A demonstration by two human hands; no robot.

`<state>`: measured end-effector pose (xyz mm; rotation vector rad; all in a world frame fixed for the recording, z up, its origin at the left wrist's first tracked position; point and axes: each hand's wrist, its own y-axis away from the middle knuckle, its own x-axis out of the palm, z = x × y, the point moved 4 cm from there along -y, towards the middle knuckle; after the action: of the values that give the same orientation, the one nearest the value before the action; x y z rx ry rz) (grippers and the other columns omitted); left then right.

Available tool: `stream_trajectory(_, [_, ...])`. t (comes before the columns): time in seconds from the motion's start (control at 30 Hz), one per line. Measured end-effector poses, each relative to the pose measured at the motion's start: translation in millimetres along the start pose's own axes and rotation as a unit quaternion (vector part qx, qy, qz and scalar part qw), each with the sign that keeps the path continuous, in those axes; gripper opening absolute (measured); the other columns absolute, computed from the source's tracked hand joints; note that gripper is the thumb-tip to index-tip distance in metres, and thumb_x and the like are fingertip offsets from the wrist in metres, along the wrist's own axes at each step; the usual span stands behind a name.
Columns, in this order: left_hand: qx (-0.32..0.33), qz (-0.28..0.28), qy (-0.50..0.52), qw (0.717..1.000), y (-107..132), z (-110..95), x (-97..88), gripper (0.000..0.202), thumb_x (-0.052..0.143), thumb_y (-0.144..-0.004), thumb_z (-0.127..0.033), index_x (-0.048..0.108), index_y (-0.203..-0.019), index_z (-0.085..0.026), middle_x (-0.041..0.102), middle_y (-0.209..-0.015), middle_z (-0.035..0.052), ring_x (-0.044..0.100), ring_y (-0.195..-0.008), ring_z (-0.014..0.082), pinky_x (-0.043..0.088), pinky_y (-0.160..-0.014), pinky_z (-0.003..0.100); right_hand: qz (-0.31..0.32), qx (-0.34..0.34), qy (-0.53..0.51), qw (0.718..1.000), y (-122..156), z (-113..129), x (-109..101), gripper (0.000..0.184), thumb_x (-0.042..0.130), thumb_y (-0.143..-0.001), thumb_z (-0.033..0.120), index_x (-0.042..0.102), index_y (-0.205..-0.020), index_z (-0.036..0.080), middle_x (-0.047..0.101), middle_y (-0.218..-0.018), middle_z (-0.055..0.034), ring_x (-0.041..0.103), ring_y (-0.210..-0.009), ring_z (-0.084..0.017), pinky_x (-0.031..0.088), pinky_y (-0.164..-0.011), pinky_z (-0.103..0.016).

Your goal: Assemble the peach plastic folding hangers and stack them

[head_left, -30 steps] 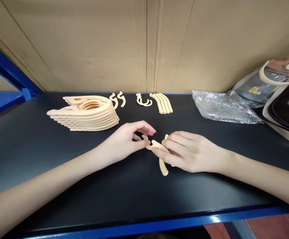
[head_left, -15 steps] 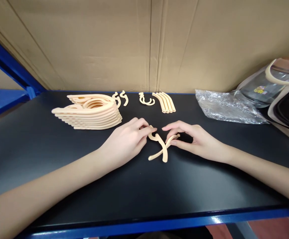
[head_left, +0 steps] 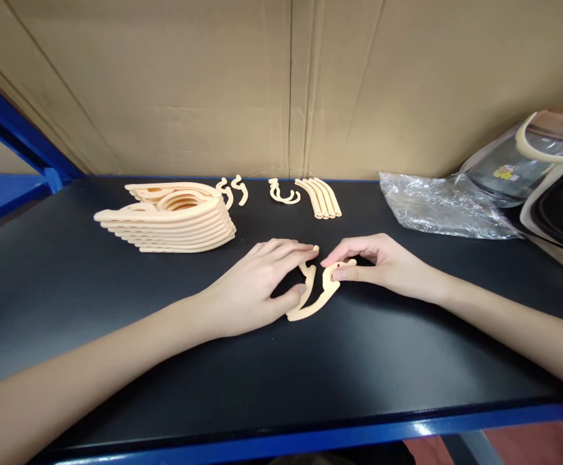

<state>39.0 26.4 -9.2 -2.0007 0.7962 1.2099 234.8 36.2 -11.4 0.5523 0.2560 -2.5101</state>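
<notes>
In the middle of the black table, my left hand (head_left: 274,281) has its index finger at the top and its thumb low on a curved beige hanger piece (head_left: 309,284). My right hand (head_left: 376,261) pinches the upper end of a second beige hanger piece (head_left: 314,309), its broad face and a small hole showing. The two pieces curve alike, side by side. Their lower ends come together near my left thumb, which partly hides the left piece. Whether they are joined there I cannot tell.
At the back left stands a stack of beige folding hangers (head_left: 175,223). Several loose hooks (head_left: 241,190) and curved strips (head_left: 324,199) lie along the back, before a cardboard wall (head_left: 189,84). A clear plastic bag (head_left: 446,206) and a transparent bag (head_left: 494,168) occupy the right.
The two pieces lay crossed in an X; now they lie side by side. The right-hand piece has turned its broad face up. My left hand has moved slightly right, its thumb now on the piece.
</notes>
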Motion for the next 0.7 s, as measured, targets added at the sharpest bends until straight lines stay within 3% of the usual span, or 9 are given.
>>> stream_trajectory(0.13, [0.007,-0.004,-0.001,1.000,-0.9,-0.5,-1.6,0.043,0.041,-0.095,-0.019,0.043,-0.138,-0.017,0.050,-0.142,0.0090,0.042,-0.133,0.0227,0.036,-0.109,0.043,0.009,-0.012,0.021,1.000,1.0,2.1,3.0,0.020,0.070,-0.082,0.038,0.073,-0.098,0.025,0.073,-0.092,-0.0007,0.068,-0.084,-0.017,0.053,-0.080,-0.032])
stream_trajectory(0.23, [-0.031,-0.035,-0.011,0.999,-1.7,-3.5,-6.4,0.035,0.045,-0.097,-0.034,0.052,-0.127,-0.016,0.058,-0.128,0.0099,0.053,-0.115,0.0251,0.044,-0.096,0.044,-0.036,-0.040,0.080,0.995,2.3,4.4,2.9,0.019,0.069,-0.084,0.040,0.072,-0.096,0.024,0.072,-0.091,-0.0007,0.066,-0.082,-0.016,0.053,-0.078,-0.031])
stream_trajectory(0.33, [-0.065,-0.048,-0.025,0.996,-1.3,-8.9,-8.8,0.037,0.057,-0.090,-0.047,0.060,-0.108,-0.015,0.062,-0.106,0.0082,0.055,-0.093,0.0245,0.047,-0.084,0.043,-0.059,-0.091,0.155,0.982,3.4,8.2,4.5,0.015,0.066,-0.087,0.036,0.071,-0.094,0.023,0.069,-0.090,-0.0012,0.064,-0.079,-0.015,0.051,-0.075,-0.030])
stream_trajectory(0.57, [-0.031,-0.012,0.020,0.999,0.7,-13.1,-3.5,0.025,0.050,-0.095,-0.021,0.059,-0.118,-0.020,0.060,-0.116,0.0052,0.052,-0.104,0.0204,0.045,-0.089,0.037,-0.075,-0.171,0.279,0.942,4.4,14.0,10.1,0.012,0.060,-0.093,0.027,0.067,-0.098,0.019,0.066,-0.090,-0.0031,0.057,-0.082,-0.016,0.045,-0.077,-0.032])
stream_trajectory(0.7, [-0.036,-0.035,0.036,0.998,0.1,-10.7,-3.7,0.023,0.051,-0.096,-0.018,0.059,-0.117,-0.021,0.063,-0.115,0.0022,0.054,-0.101,0.0184,0.045,-0.087,0.034,-0.089,-0.165,0.329,0.925,4.2,13.6,10.5,0.012,0.061,-0.093,0.029,0.067,-0.091,0.020,0.063,-0.086,-0.0008,0.054,-0.077,-0.015,0.040,-0.074,-0.033])
